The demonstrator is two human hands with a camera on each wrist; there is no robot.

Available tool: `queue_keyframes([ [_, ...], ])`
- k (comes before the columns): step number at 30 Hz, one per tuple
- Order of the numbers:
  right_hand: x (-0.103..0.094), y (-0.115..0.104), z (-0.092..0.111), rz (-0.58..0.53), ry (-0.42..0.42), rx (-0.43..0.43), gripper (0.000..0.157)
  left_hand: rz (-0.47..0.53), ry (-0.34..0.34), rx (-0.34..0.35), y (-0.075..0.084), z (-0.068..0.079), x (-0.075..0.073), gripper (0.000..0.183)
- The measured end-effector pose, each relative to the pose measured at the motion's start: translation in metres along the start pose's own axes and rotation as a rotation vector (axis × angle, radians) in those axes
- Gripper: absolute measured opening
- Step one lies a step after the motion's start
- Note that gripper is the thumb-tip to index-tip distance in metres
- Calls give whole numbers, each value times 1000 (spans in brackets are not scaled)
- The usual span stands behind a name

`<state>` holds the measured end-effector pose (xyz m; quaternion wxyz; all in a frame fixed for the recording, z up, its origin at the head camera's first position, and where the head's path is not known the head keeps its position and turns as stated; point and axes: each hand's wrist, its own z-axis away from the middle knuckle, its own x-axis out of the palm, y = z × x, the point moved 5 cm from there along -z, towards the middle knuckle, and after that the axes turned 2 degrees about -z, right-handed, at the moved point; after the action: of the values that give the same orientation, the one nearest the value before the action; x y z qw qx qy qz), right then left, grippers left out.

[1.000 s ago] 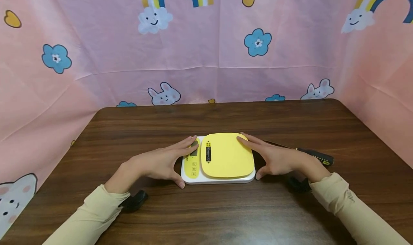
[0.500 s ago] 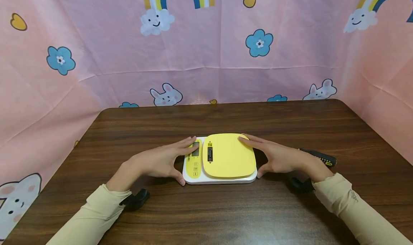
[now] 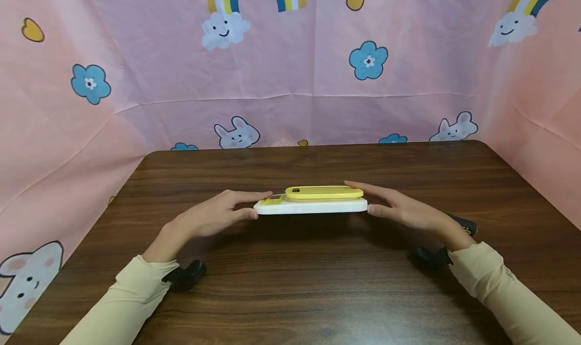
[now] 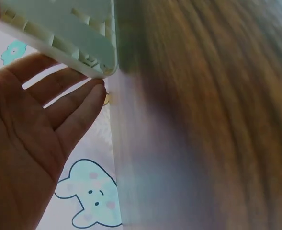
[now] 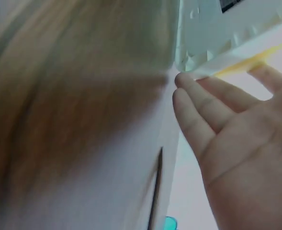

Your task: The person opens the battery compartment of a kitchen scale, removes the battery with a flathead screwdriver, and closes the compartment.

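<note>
A kitchen scale, white with a yellow weighing plate, hangs above the wooden table, tilted so its front side faces me. My left hand holds its left end, by the display, with the thumb at the near corner and fingers at the far side. At the opposite end my right hand grips it likewise. Both wrist views look at the ribbed underside: the scale meets the left fingertips, and its other end meets the right ones. A screwdriver lies behind the right wrist, mostly hidden.
Dark wood table spreads beneath both arms. A pink patterned cloth hangs around its back and sides. In the right wrist view the screwdriver's thin shaft lies on the table.
The scale, flat on the table in both earlier frames, has been raised and tipped up by both hands. Its yellow top now looks much narrower. The screwdriver is more covered by the right arm.
</note>
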<state>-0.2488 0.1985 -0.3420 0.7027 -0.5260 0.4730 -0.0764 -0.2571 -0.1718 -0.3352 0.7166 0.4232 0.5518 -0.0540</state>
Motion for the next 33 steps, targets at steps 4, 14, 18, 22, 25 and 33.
queue_keyframes([
  [4, -1, -3, 0, -10, 28, 30, 63, -30, 63, 27, 3, -3, -4, 50],
  [14, -2, -9, -9, 191, 193, 37, 51, -17, 164, 73, 7, -6, -6, 62],
  [18, -2, -9, -9, 183, 223, 45, 51, -12, 187, 81, 9, -6, -6, 56],
  [22, -3, -11, -9, 135, 233, 39, 48, -41, 261, 76, 12, -5, -11, 44],
  [25, -3, -13, -9, 109, 247, 35, 45, -47, 318, 50, 14, -6, -13, 32],
  [33, 0, -16, -13, -20, 247, 81, 45, 151, 338, -53, 16, -10, -9, 16],
])
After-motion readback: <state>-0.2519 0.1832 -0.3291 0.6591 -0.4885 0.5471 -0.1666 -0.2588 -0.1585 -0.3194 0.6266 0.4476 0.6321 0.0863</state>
